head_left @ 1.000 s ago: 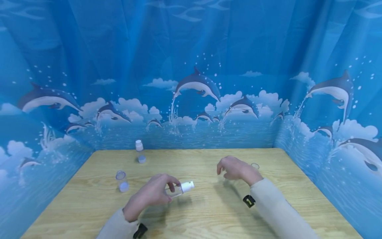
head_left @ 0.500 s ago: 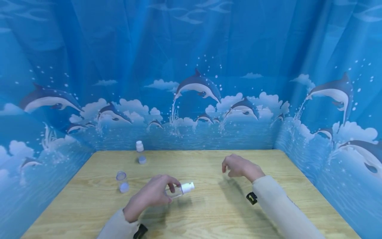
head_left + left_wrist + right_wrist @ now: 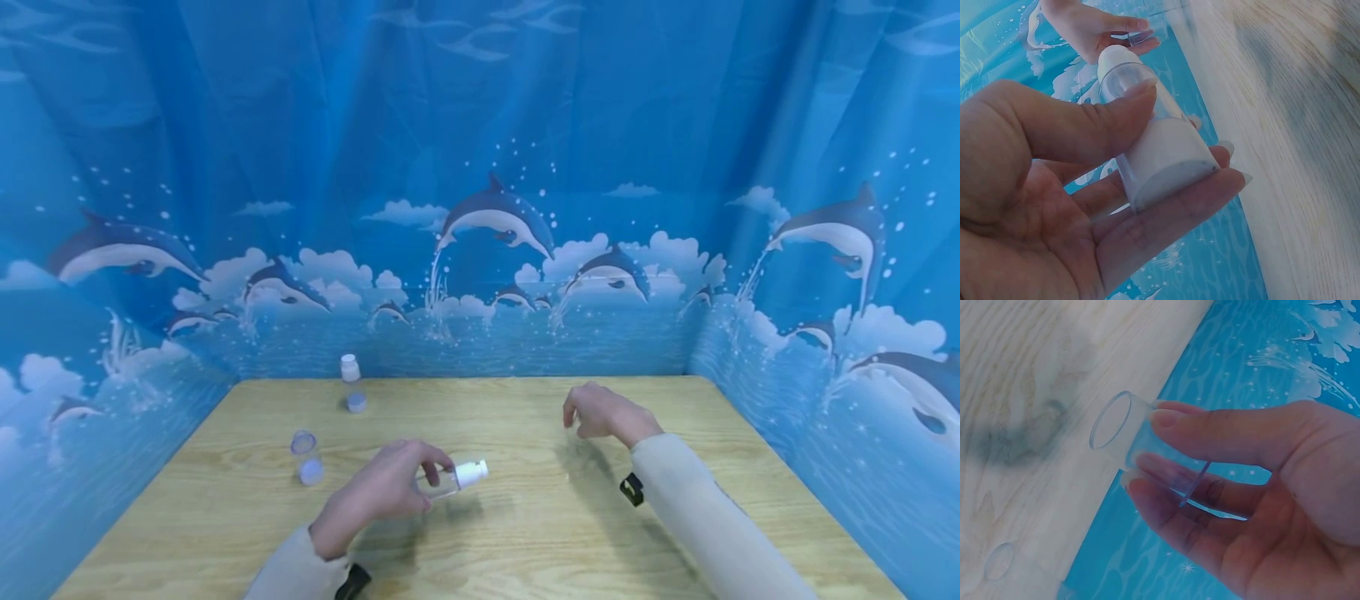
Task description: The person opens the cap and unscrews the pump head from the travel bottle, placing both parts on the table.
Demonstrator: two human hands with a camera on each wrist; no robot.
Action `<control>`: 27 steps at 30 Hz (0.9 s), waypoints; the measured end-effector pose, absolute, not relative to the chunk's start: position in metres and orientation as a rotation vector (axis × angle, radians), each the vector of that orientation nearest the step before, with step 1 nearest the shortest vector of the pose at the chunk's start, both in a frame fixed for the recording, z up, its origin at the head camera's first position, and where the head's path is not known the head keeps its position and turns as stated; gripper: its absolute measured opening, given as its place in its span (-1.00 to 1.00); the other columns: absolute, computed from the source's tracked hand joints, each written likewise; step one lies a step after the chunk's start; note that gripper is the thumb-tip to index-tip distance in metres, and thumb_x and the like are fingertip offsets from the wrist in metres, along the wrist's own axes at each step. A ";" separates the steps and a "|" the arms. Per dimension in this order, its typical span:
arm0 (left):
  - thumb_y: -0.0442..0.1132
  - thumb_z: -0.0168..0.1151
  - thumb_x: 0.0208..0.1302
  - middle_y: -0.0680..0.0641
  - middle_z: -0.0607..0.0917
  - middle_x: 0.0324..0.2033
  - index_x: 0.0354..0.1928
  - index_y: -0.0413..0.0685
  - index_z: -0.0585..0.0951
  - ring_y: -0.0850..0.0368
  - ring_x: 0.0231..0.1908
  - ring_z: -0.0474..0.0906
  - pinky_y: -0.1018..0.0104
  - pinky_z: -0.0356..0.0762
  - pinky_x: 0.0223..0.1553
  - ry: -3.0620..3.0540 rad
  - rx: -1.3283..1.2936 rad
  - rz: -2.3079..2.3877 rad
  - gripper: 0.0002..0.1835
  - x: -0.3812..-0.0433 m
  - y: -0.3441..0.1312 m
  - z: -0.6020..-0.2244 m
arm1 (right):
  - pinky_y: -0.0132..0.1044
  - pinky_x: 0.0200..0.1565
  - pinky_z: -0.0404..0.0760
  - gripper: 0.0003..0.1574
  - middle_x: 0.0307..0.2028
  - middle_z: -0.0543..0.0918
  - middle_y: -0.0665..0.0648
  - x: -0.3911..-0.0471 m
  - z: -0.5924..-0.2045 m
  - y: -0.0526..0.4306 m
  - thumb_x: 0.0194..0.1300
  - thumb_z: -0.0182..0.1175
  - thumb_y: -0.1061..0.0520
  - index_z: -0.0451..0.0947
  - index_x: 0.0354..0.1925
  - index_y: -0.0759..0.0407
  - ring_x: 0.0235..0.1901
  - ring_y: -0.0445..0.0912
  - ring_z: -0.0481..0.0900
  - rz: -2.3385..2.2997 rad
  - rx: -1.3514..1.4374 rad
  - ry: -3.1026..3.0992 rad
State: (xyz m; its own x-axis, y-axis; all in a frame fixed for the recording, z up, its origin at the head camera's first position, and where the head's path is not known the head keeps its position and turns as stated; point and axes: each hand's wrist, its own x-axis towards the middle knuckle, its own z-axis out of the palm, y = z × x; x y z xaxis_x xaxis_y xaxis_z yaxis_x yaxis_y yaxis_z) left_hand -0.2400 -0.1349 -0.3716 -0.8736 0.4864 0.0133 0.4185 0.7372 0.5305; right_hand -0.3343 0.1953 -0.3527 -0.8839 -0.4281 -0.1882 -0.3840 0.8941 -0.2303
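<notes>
My left hand [image 3: 384, 485] grips a small clear bottle [image 3: 1163, 147] with a white pump top [image 3: 471, 473]. Its thumb lies on the side, fingers under the base, and the white top points right in the head view. To the right, above the table, my right hand [image 3: 609, 415] pinches a clear plastic cap [image 3: 1113, 428] between thumb and fingers. The cap's open rim faces away from the palm in the right wrist view; in the head view the hand mostly hides it.
On the wooden table [image 3: 510, 550], a white-topped bottle [image 3: 351, 379] stands at the back left. Nearer stands a clear container [image 3: 306, 454]. Another clear cylinder [image 3: 1013, 572] shows low in the right wrist view. A blue dolphin curtain [image 3: 480, 333] borders the table.
My right hand has moved slightly right and away from me. The clear ring seen behind its wrist earlier is out of sight. My left hand and its bottle have stayed nearly still.
</notes>
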 end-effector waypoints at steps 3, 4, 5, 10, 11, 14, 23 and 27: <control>-0.57 0.50 -0.15 -0.05 0.78 -0.28 0.04 -0.07 0.73 -0.11 -0.19 0.67 -0.12 0.69 -0.08 2.803 0.728 0.815 -0.41 -0.240 -0.135 -0.372 | 0.02 0.05 0.75 -0.59 -0.02 0.76 0.18 -0.337 -0.354 0.195 0.12 0.33 0.50 0.75 -0.08 0.21 0.00 0.12 0.69 -0.289 -0.582 2.825; -0.57 0.51 -0.15 -0.05 0.78 -0.28 0.04 -0.07 0.73 -0.11 -0.18 0.67 -0.13 0.68 -0.07 2.802 0.725 0.816 -0.41 -0.240 -0.135 -0.372 | 0.02 0.04 0.75 -0.59 -0.01 0.76 0.18 -0.338 -0.355 0.195 0.12 0.33 0.50 0.75 -0.08 0.21 0.01 0.13 0.69 -0.291 -0.573 2.825; -0.57 0.51 -0.15 -0.04 0.78 -0.28 0.04 -0.07 0.73 -0.11 -0.18 0.67 -0.13 0.68 -0.07 2.802 0.727 0.815 -0.41 -0.240 -0.135 -0.372 | 0.02 0.04 0.75 -0.59 -0.01 0.76 0.18 -0.339 -0.355 0.196 0.12 0.33 0.50 0.75 -0.08 0.21 0.02 0.14 0.69 -0.294 -0.563 2.825; -0.58 0.49 -0.17 -0.06 0.79 -0.28 0.04 -0.09 0.73 -0.11 -0.20 0.68 -0.12 0.69 -0.08 2.805 0.745 0.813 -0.40 -0.240 -0.135 -0.373 | 0.02 0.05 0.75 -0.61 0.02 0.74 0.20 -0.344 -0.360 0.196 0.13 0.34 0.48 0.75 -0.09 0.19 0.08 0.17 0.67 -0.284 -0.521 2.829; -0.58 0.49 -0.17 -0.07 0.79 -0.28 0.04 -0.09 0.73 -0.11 -0.21 0.68 -0.12 0.70 -0.08 2.804 0.746 0.815 -0.40 -0.241 -0.135 -0.373 | 0.02 0.05 0.75 -0.61 0.03 0.74 0.20 -0.345 -0.361 0.196 0.13 0.33 0.48 0.75 -0.09 0.19 0.08 0.18 0.66 -0.286 -0.513 2.829; -0.58 0.48 -0.16 -0.07 0.79 -0.27 0.05 -0.09 0.73 -0.10 -0.21 0.69 -0.10 0.71 -0.09 2.796 0.740 0.820 -0.40 -0.241 -0.135 -0.374 | 0.01 0.03 0.75 -0.58 0.03 0.74 0.21 -0.348 -0.364 0.197 0.10 0.30 0.50 0.75 -0.10 0.18 0.09 0.18 0.66 -0.287 -0.496 2.831; -0.59 0.47 -0.15 -0.09 0.79 -0.26 0.06 -0.11 0.72 -0.03 -0.28 0.68 0.03 0.73 -0.20 2.779 0.743 0.830 -0.40 -0.241 -0.135 -0.374 | 0.03 0.03 0.73 -0.62 0.09 0.71 0.23 -0.352 -0.370 0.199 0.13 0.32 0.46 0.75 -0.12 0.15 0.11 0.19 0.64 -0.294 -0.456 2.828; -0.59 0.48 -0.14 -0.09 0.79 -0.25 0.07 -0.11 0.72 0.04 -0.33 0.66 0.09 0.73 -0.24 2.771 0.744 0.828 -0.39 -0.241 -0.135 -0.375 | 0.08 0.07 0.72 -0.69 0.09 0.71 0.23 -0.352 -0.371 0.198 0.17 0.37 0.39 0.75 -0.12 0.15 0.10 0.18 0.64 -0.295 -0.429 2.818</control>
